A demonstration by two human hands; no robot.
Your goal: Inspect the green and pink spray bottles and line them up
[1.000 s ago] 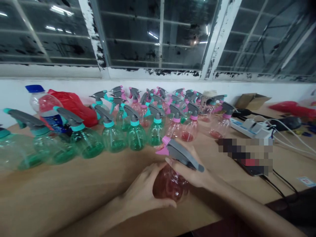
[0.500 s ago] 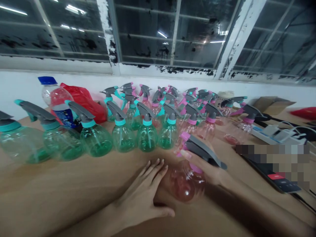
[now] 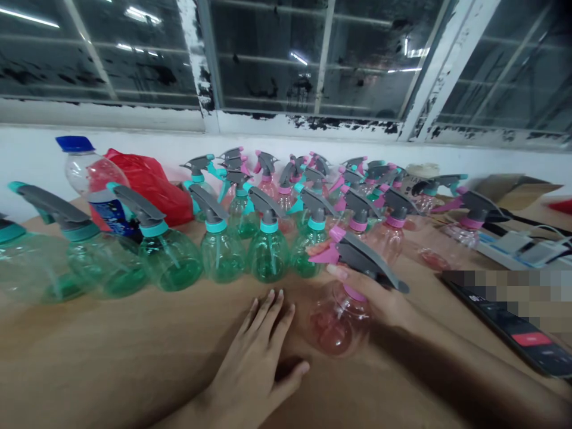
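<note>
My right hand (image 3: 375, 292) grips a pink spray bottle (image 3: 337, 322) by its neck, just under the grey and pink spray head. The thumb lies across the near side, and the other fingers are mostly hidden behind the bottle. Flat on the table to the left of it, my left hand (image 3: 263, 345) has its fingers stretched out and holds nothing. Beyond my hands stands a row of green spray bottles with turquoise collars, among them a green bottle (image 3: 268, 256) nearest my left fingertips. Pink spray bottles, such as one pink bottle (image 3: 388, 238), continue the row rightward.
More spray bottles crowd behind the row, against the wall. At the left back are a blue-capped plastic bottle (image 3: 96, 173) and a red plastic bag (image 3: 149, 187). On the right lie a phone (image 3: 496, 316), a white power strip (image 3: 522, 250) and brown cardboard (image 3: 513, 193).
My left hand has slid slightly left and down, away from the held bottle. The pink spray bottle stays in my right hand, a little more upright. The view has shifted slightly.
</note>
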